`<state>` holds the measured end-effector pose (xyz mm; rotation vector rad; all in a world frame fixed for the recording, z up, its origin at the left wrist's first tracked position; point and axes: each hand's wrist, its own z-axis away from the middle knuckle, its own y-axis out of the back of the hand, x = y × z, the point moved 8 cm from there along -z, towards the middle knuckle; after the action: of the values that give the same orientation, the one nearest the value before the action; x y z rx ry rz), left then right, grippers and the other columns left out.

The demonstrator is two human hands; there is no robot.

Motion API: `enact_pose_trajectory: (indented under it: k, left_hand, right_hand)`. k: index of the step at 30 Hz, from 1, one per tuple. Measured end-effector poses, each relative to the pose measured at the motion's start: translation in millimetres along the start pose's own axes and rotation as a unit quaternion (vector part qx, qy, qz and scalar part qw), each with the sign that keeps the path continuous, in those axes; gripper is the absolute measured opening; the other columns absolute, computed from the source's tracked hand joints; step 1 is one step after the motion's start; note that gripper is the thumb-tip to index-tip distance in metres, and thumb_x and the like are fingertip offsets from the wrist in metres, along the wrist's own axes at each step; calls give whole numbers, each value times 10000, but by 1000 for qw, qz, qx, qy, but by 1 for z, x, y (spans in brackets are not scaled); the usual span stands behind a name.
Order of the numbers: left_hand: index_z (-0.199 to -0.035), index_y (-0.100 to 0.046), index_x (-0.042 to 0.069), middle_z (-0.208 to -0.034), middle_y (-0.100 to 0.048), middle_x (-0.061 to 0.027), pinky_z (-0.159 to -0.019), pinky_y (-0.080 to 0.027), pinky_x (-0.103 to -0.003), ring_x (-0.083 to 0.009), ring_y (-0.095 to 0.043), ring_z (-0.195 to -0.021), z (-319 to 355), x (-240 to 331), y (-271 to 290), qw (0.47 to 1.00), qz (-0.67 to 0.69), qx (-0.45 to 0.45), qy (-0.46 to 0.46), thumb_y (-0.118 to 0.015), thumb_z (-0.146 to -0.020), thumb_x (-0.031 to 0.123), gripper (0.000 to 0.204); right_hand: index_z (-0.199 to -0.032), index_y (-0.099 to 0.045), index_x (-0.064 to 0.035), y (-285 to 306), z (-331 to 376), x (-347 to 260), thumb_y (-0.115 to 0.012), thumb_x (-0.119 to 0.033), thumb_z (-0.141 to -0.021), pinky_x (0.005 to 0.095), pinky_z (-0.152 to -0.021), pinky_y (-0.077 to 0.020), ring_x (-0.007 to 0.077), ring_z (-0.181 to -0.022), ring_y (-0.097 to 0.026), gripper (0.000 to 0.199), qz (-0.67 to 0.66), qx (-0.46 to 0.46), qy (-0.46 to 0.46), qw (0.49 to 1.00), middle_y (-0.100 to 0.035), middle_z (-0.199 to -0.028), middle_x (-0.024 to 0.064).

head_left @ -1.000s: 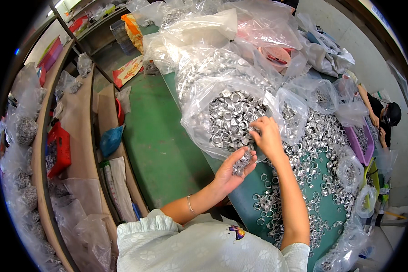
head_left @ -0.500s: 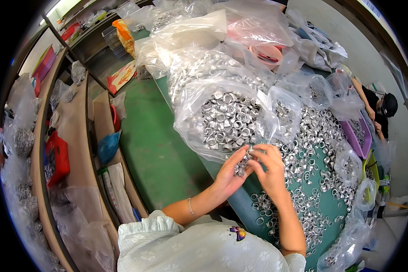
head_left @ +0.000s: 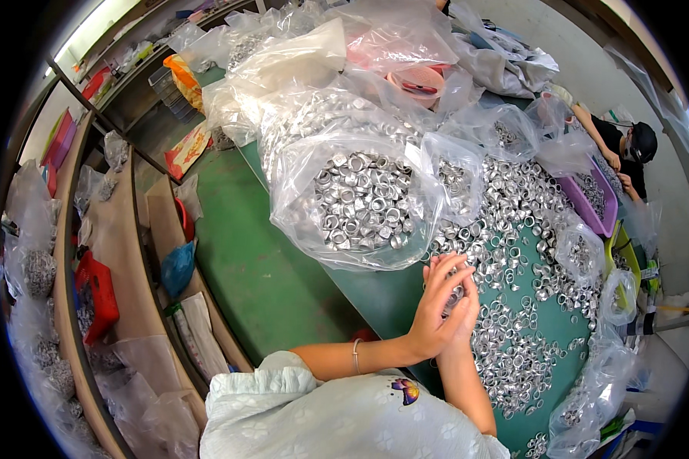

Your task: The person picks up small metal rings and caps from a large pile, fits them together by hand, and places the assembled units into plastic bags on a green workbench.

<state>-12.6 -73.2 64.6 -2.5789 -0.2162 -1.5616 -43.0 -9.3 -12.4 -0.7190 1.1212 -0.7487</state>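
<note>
My left hand (head_left: 430,315) and my right hand (head_left: 467,320) are cupped together over the near edge of the table. A few silver-coloured metal rings (head_left: 453,299) show between the palms, and the fingers cover most of them. Just beyond the fingertips, a loose spread of metal rings (head_left: 505,256) lies on the green tabletop. To the upper left of my hands stands an open clear plastic bag (head_left: 295,210), full of chunkier metal rings (head_left: 366,200). A smaller open bag (head_left: 459,180) with more rings leans beside it.
Behind, more filled plastic bags (head_left: 306,53) and a pink basket (head_left: 416,83) crowd the table. At right sit a purple tray (head_left: 605,218) and a yellow-green tray (head_left: 626,264); another person's arms (head_left: 601,145) reach in. Shelves (head_left: 115,245) with a red basket (head_left: 96,298) line the left.
Both hands have moved right, away from the large bag, and come together around the rings. Before, my left palm held them while my right fingers worked above. The view has shifted slightly.
</note>
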Motion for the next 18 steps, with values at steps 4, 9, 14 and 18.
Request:
enact_pose_trajectory:
  k: [4,9,14,18]
  left_hand:
    - [-1177,-562,26,-1337,-441,-170,-1097,-152,-488,-327,-334,-1328,1,13,-10,997,-14,-55,-48,-518,-857,84,328]
    - [-960,-643,-16,-1172,-547,-204,-939,-428,-436,-375,-481,-1195,5,25,-6,985,97,-45,-136,-494,-778,-108,252]
    - [-880,-628,-10,-991,-591,-141,-857,-461,-370,-286,-563,-1009,5,13,-1,996,23,-37,-80,-477,-791,-135,215]
    - [-876,-611,-38,-1030,-561,-123,-893,-427,-324,-229,-541,-1013,15,1,-16,998,54,-35,-21,-467,-845,-114,166]
  right_hand:
    - [-1228,-510,-62,31,7,12,-376,-286,-984,321,-919,-449,226,-1040,-552,358,-134,36,-81,987,-568,-1148,84]
    - [-1040,-601,-83,16,28,15,-555,-222,-889,283,-775,-512,142,-889,-595,210,-435,11,-180,882,-624,-990,59]
    - [-998,-577,-69,64,51,-12,-618,-126,-849,224,-451,-450,182,-761,-607,164,-199,130,-138,961,-616,-936,95]
    - [-1011,-539,-62,72,80,-39,-610,-80,-856,215,-377,-352,176,-699,-556,171,-170,73,-161,969,-584,-896,100]
